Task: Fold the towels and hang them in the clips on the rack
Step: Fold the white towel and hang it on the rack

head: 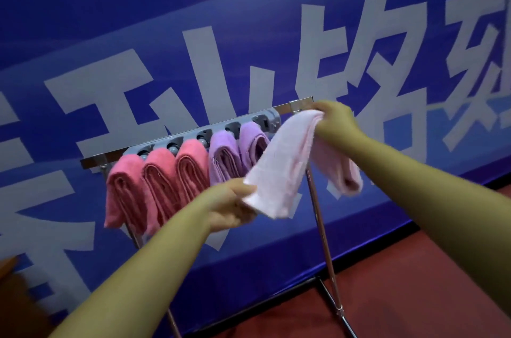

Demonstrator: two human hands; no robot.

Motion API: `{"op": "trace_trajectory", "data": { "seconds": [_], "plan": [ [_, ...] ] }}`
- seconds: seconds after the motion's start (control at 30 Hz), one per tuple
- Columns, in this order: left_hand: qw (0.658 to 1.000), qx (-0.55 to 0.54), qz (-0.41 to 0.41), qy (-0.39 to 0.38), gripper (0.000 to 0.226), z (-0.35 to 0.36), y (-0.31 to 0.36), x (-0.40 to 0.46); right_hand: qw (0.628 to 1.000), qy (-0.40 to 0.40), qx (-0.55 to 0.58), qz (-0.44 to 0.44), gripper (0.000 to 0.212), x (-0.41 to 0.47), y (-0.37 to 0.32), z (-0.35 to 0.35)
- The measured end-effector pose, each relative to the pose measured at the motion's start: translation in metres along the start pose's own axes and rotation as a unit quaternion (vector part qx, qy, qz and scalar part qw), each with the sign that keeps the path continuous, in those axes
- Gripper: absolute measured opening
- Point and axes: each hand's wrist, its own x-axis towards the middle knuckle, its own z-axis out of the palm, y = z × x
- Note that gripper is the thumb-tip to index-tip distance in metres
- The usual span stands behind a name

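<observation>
A folded pale pink towel (287, 160) hangs between my hands in front of the rack's right end. My right hand (336, 123) grips its folded top beside the last grey clip (266, 120). My left hand (232, 206) holds the towel's lower end. Three deep pink towels (154, 185) and two lilac towels (237, 152) hang folded from the grey clip strip (193, 135) on the chrome rack bar (300, 104).
The rack's chrome leg (322, 227) slants down to a foot bar on the red floor (414, 282). Right behind the rack stands a blue banner wall (249, 19) with large white characters. A brown object (8, 265) shows at the left edge.
</observation>
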Motion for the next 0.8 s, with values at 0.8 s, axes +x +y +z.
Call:
{"op": "trace_trajectory", "data": {
  "seconds": [0.8],
  "plan": [
    [0.880, 0.212, 0.269, 0.328, 0.032, 0.072, 0.085, 0.151, 0.846, -0.066, -0.471, -0.241, 0.026, 0.117, -0.007, 0.053]
  ]
}}
